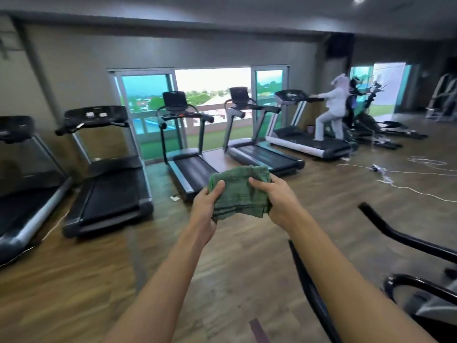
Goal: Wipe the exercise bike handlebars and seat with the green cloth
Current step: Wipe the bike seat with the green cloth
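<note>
Green cloth (pixel 238 191) folded, held up in front at chest height between both hands. Left hand (pixel 205 206) grips its left edge — thumb on top, fingers curled beneath. Right hand (pixel 277 201) grips right edge, thumb pressed on top. Black handlebars (pixel 405 240) of exercise bike well right of right fingers. Treadmills (pixel 108 169) line floor beyond fingertips.
</note>
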Action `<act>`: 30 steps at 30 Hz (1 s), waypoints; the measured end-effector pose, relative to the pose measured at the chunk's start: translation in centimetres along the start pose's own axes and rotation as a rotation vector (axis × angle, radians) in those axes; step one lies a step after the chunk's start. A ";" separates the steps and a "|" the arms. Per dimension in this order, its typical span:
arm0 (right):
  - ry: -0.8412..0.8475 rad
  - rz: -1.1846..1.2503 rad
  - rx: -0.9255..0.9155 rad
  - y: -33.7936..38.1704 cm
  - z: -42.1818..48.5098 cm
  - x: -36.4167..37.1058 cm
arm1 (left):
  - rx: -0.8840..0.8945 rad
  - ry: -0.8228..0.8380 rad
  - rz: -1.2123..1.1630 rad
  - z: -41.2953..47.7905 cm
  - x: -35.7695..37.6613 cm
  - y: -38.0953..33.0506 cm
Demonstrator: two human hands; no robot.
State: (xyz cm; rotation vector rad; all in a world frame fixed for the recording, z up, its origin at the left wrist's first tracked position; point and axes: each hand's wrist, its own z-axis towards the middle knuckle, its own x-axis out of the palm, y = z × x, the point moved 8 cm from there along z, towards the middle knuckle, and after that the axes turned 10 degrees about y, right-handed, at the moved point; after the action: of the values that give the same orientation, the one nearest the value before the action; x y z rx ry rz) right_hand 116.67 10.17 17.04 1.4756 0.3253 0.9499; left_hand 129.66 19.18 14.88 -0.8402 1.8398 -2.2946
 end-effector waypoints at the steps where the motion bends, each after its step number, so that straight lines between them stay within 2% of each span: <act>1: 0.008 0.011 0.024 -1.1 1.5 1.2 | 0.047 -0.025 0.070 0.7 -2.0 -1.4; 5: 0.027 0.051 0.173 -6.3 7.1 4.9 | 0.091 -0.082 0.390 3.4 -7.3 -4.9; 7: 0.080 0.157 0.308 -10.1 9.1 6.5 | 0.106 -0.102 0.524 5.1 -8.7 -5.8; 9: 0.114 0.235 0.359 -13.3 11.6 7.8 | 0.103 -0.089 0.663 7.6 -9.6 -6.1; 12: -0.006 0.291 0.265 -15.5 17.1 7.6 | 0.095 -0.085 0.876 12.6 -11.0 -6.5; 15: -0.138 0.257 0.138 -14.8 23.2 6.7 | 0.145 -0.094 0.980 17.6 -11.9 -7.6; 21: -0.314 0.158 -0.094 -10.2 34.8 3.0 | 0.266 -0.104 0.962 28.8 -12.5 -9.5; 25: -0.368 -0.031 -0.273 -5.9 39.5 -0.3 | 0.247 -0.110 0.854 35.4 -13.4 -7.2; 30: -0.496 -0.214 -0.363 -4.6 44.6 -7.1 | 0.257 -0.071 0.742 44.6 -10.7 -3.7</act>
State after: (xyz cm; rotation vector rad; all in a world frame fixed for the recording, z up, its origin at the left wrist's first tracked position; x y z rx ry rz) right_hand 145.58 -24.82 16.06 1.2589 -0.0529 0.4204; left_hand 160.27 -14.73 20.09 -0.1468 1.4381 -1.9108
